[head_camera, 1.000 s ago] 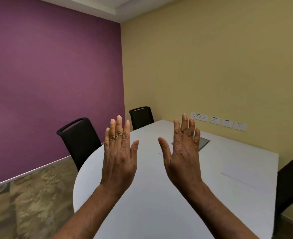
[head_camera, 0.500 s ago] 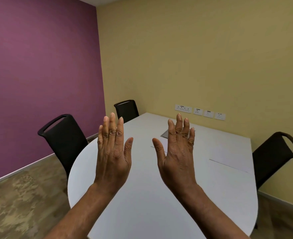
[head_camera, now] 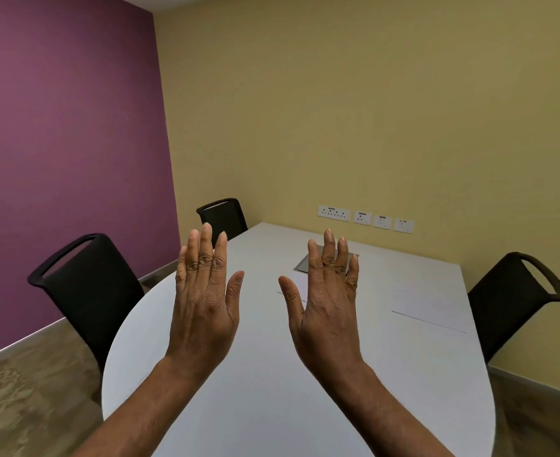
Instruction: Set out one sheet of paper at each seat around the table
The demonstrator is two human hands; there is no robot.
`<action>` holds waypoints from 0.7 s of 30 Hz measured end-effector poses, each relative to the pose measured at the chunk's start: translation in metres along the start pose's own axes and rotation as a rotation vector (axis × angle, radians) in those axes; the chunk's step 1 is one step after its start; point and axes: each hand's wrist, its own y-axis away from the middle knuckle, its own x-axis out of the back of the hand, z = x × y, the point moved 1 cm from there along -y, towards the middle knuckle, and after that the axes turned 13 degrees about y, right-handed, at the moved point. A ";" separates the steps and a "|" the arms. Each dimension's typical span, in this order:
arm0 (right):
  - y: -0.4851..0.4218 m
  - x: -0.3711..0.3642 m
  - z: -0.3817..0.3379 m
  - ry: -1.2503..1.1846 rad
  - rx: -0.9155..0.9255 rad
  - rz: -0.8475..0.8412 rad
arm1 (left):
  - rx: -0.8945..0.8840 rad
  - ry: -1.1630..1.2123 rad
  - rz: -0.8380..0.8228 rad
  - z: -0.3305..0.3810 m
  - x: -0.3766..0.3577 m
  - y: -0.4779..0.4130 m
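Hovering above the near, rounded end of the long white table (head_camera: 272,407), both bare hands are raised with their backs toward the camera, fingers straight and spread, gripping nothing. The left hand (head_camera: 202,301) is just left of the table's middle line, and the right hand (head_camera: 328,308) is beside it, the two thumbs apart with bare tabletop showing between them.

A white sheet of paper (head_camera: 428,306) lies flat on the right side of the table, in front of the black mesh-backed chair on the right (head_camera: 516,298). A second white sheet (head_camera: 293,282) lies near the centre, mostly hidden behind the right hand, so only its left corner shows. Just beyond it, a grey rectangular hatch (head_camera: 308,263) is set flush in the tabletop, also partly covered by the right hand's fingers.

On the left side, a black chair with a loop handle on its back (head_camera: 87,285) stands against the table's curved edge, with no paper visible on the tabletop before it. Another black chair at the far left corner (head_camera: 222,217) stands near the purple wall (head_camera: 64,143). A row of white wall sockets (head_camera: 366,219) is mounted on the yellow wall (head_camera: 371,110) behind the far end of the table. The floor (head_camera: 24,400) is patterned brown.
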 end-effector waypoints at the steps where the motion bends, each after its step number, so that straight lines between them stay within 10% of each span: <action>1: -0.001 -0.006 -0.004 0.010 -0.003 -0.001 | -0.003 0.014 -0.002 -0.007 -0.001 -0.005; 21: -0.046 -0.128 -0.119 0.318 -0.161 -0.002 | -0.108 0.338 -0.139 -0.176 -0.033 -0.069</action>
